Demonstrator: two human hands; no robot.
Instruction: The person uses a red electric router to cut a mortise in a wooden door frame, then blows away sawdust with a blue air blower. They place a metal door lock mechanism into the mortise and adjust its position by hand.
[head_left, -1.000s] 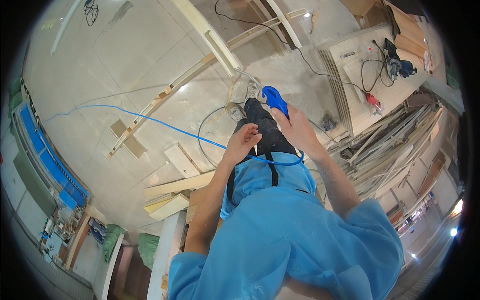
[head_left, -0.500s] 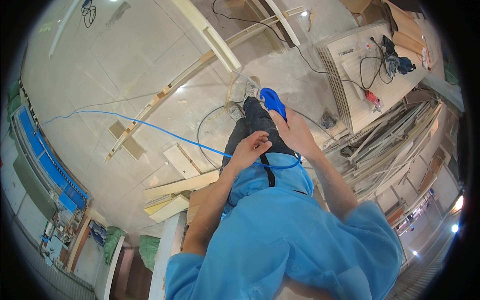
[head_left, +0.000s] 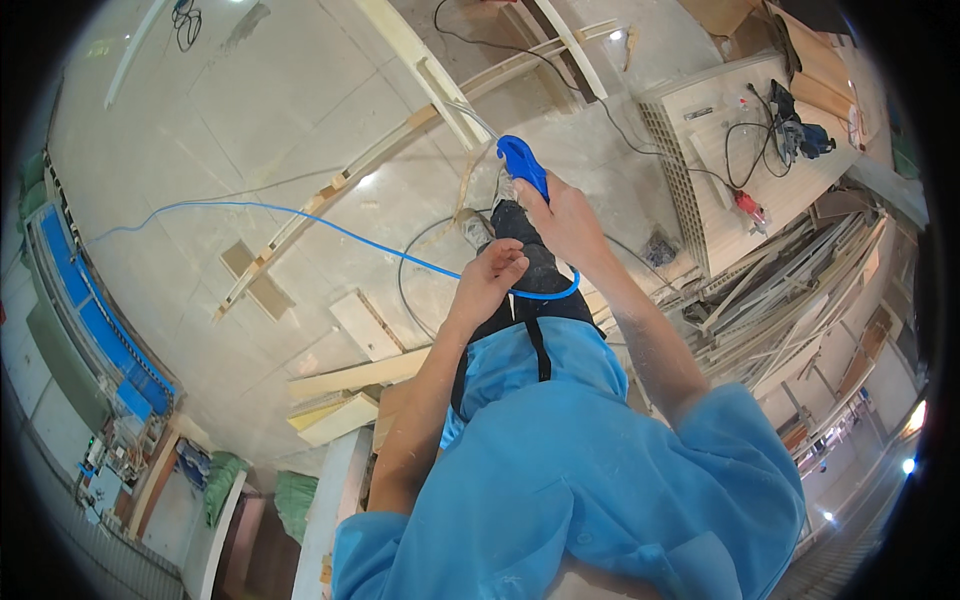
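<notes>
My right hand (head_left: 563,222) is wrapped round the handle of a blue air blow gun (head_left: 523,165). Its thin metal nozzle (head_left: 478,118) points away from me, over a long pale beam (head_left: 425,75). A blue air hose (head_left: 385,250) comes in from the left, passes behind my left hand, and loops up toward my right hand. My left hand (head_left: 492,275) hovers beside the right, fingers loosely curled and a small gap at the thumb. Nothing shows between them; the hose seems to run behind its heel rather than in its grip.
Thin beams and strips (head_left: 330,192) lie across the floor ahead. A stack of pale panels (head_left: 740,190) at right carries a corded power tool (head_left: 798,140). Piled offcuts (head_left: 790,265) fill the right side. A dark cable (head_left: 403,270) loops around my feet. A blue machine (head_left: 95,305) stands left.
Both hands have moved slightly away from me and a little left, taking the blow gun farther over the beam. The hose has shifted with them.
</notes>
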